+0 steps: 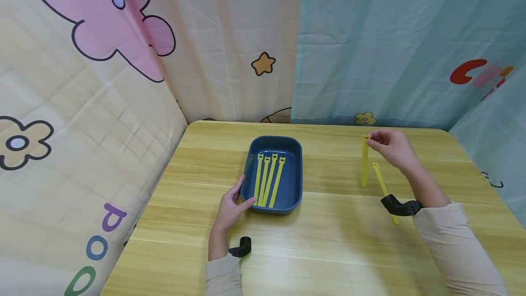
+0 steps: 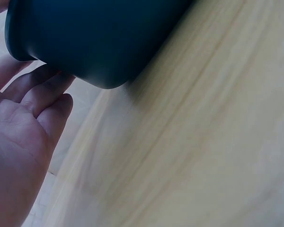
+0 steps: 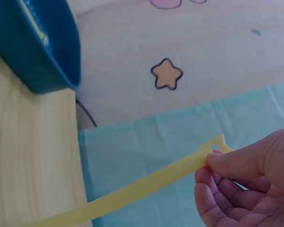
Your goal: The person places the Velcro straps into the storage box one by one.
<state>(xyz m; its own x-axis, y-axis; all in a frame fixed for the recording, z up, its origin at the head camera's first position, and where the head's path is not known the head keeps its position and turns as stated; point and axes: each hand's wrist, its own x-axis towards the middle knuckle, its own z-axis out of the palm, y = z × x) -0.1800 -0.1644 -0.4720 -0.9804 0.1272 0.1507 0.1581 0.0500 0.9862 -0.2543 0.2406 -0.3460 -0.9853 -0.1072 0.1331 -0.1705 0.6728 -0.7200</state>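
A dark blue plastic bin point(image 1: 294, 195) stands on the table with several yellow hook-and-loop cable ties point(image 1: 277, 182) lying side by side in it, slotted heads toward the far end. At its near left corner, my left hand point(image 1: 228, 209) grips the wall, thumb at the rim and fingers along the outside point(image 2: 47, 90). Over the right part of the table, my right hand point(image 1: 392, 147) pinches another yellow cable tie point(image 1: 365, 163) near its slotted head, between thumb and fingers point(image 3: 227, 163). This tie hangs straight down. One more yellow tie point(image 1: 380, 179) lies beneath my right forearm, partly hidden.
The wooden table point(image 1: 328, 241) ends at hanging curtains, a beige one point(image 1: 230, 58) and a teal one point(image 1: 370, 49), along its far edge. A black wrist camera mount point(image 1: 400, 206) sits on my right wrist and another point(image 1: 241, 246) on my left.
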